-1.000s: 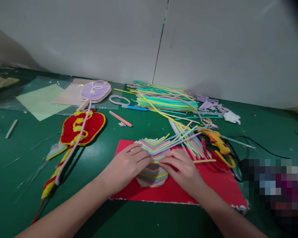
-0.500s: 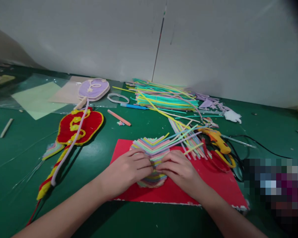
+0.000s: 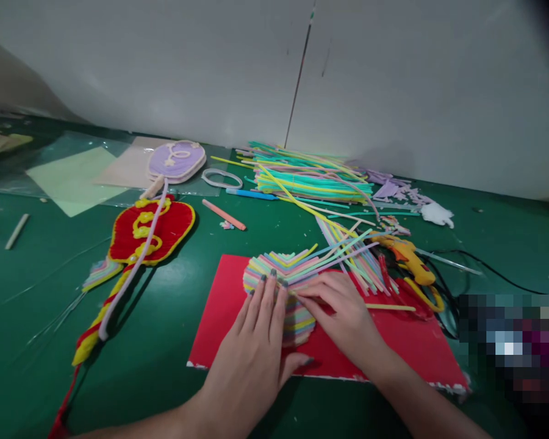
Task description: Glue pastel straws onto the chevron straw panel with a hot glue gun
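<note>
Vs 0.5 s ago: left hand [image 3: 256, 347] turned, now flat w/ fingers spread narrow & pointing far, pressing on striped straw heart [image 3: 281, 280]; before, lay sideways at its left edge. Right hand [image 3: 343, 314] same spot, fingertips pinching heart's right side near middle. Heart on red board [image 3: 393, 341], centre-near on green table [image 3: 165, 378]. Loose straws [image 3: 311, 183] far, glue gun [image 3: 409, 262] right, red fan [image 3: 150, 231] left
</note>
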### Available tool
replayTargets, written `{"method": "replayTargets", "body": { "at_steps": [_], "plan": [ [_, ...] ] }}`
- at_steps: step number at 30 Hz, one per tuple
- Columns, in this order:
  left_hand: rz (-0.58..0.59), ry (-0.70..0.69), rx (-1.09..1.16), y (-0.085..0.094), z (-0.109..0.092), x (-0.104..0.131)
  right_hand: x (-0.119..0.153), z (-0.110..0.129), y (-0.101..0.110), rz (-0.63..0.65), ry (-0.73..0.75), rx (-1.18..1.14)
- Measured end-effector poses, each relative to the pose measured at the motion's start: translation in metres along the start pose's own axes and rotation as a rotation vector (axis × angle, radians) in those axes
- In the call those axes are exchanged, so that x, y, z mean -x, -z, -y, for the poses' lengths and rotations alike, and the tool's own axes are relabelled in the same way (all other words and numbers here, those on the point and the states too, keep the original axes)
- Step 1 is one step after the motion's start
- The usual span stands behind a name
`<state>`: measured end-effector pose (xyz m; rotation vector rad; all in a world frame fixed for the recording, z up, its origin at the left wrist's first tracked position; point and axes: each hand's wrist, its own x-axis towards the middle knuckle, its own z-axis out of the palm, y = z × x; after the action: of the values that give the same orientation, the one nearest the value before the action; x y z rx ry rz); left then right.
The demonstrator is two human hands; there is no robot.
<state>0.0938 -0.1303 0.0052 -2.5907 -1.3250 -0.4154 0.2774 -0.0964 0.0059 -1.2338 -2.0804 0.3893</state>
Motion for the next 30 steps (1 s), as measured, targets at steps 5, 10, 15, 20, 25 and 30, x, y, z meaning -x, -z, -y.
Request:
{"method": "replayTargets", "body": {
  "at_steps": [5,10,15,20,25,30],
  "plan": [
    [0.032,0.100,-0.036,-0.0044,0.0051,-0.0018,-0.0017,-0.0015,-0.0014,0.029,0.005,0.013],
    [0.046,0.125,-0.074,-0.0054,0.0055,-0.0027,-0.0027,-0.0006,-0.0025,0.036,-0.005,0.015],
    [0.053,0.128,-0.093,-0.0061,0.0057,-0.0025,-0.0035,0.0002,-0.0029,0.048,-0.011,0.021],
    [0.047,0.121,-0.096,-0.0074,0.0074,-0.0027,-0.0031,-0.0011,-0.0024,0.054,-0.003,0.033],
    [0.050,0.112,-0.103,-0.0067,0.0074,-0.0035,-0.0032,-0.0029,-0.0023,0.047,0.004,0.069],
    [0.065,0.112,-0.092,-0.0075,0.0077,-0.0039,-0.0055,-0.0014,-0.0016,0.032,0.016,0.101]
  ]
}}
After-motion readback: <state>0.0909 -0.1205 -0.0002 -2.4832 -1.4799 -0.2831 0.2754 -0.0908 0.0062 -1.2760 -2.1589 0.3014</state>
